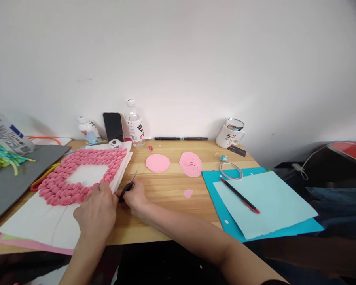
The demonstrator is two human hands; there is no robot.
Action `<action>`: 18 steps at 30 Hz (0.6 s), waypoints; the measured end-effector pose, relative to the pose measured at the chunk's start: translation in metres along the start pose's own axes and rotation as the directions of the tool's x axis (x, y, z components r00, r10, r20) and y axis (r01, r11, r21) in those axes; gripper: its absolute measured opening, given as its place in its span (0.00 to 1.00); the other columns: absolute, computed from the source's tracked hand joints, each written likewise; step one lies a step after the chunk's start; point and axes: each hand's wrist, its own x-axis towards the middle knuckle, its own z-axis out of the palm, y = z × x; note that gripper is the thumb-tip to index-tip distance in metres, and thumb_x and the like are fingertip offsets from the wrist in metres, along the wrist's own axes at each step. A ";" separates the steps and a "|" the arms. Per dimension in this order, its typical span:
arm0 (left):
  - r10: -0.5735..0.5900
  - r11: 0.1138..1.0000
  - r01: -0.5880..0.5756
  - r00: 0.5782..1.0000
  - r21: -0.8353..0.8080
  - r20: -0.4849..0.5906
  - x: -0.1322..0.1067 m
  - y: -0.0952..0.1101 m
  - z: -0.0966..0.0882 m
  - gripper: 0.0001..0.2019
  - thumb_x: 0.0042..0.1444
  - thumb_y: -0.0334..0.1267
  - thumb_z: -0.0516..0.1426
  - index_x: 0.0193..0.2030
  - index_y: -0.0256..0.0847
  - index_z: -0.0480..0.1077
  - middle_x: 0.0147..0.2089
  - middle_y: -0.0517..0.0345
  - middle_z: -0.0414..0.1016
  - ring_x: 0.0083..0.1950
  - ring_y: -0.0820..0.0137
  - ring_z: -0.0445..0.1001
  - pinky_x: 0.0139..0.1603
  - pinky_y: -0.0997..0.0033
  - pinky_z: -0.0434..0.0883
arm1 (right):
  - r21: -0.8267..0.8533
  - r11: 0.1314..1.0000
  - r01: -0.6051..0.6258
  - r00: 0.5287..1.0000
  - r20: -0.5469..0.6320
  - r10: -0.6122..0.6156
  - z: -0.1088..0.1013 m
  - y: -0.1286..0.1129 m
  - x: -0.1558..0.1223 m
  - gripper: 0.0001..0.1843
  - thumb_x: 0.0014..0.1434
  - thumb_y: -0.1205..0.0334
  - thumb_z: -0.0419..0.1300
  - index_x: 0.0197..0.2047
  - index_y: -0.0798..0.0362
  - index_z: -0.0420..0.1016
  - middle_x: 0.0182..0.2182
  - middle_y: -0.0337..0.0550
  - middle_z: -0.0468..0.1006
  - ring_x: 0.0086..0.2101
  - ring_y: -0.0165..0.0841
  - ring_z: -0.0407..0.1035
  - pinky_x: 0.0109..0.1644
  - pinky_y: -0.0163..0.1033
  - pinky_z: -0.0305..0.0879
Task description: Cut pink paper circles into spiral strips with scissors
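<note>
In the head view, black-handled scissors (126, 190) are in my right hand (135, 195), blades pointing away from me and slightly right. My left hand (96, 209) is closed at the lower right edge of a ring of overlapping pink pieces (64, 196) on a white sheet (32, 223). What its fingertips grip, if anything, is hidden behind the hand. Both hands are close together, nearly touching. To their right lie a pink paper disc (157, 163), a pink paper spiral (191, 164) and a small pink scrap (188, 193).
A water bottle (135, 126), phone (113, 126) and small white bottle (89, 130) stand by the wall. At right, a pen (240, 195) rests on light blue paper (273, 206), beside a tape ring (231, 177) and mug (228, 136). Colourful strips (6, 156) lie left.
</note>
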 end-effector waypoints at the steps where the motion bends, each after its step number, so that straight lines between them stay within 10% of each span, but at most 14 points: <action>1: 0.000 1.000 0.000 1.000 0.000 -0.007 0.000 0.000 0.000 0.18 0.63 0.41 0.39 0.42 0.34 0.65 0.37 0.46 0.72 0.34 0.58 0.74 0.24 0.66 0.58 | 0.008 1.000 0.007 1.000 -0.030 -0.007 0.001 0.000 0.000 0.23 0.34 0.64 0.72 0.30 0.51 0.63 0.20 0.30 0.67 0.23 0.30 0.67 0.23 0.33 0.66; 18: -0.045 0.994 0.054 0.995 -0.100 0.092 0.002 0.005 -0.008 0.17 0.61 0.37 0.41 0.43 0.33 0.68 0.38 0.42 0.74 0.37 0.55 0.75 0.27 0.64 0.62 | -0.216 0.962 0.167 0.984 -0.023 -0.176 -0.052 -0.027 -0.016 0.19 0.36 0.72 0.65 0.31 0.50 0.63 0.19 0.30 0.67 0.21 0.30 0.66 0.24 0.34 0.64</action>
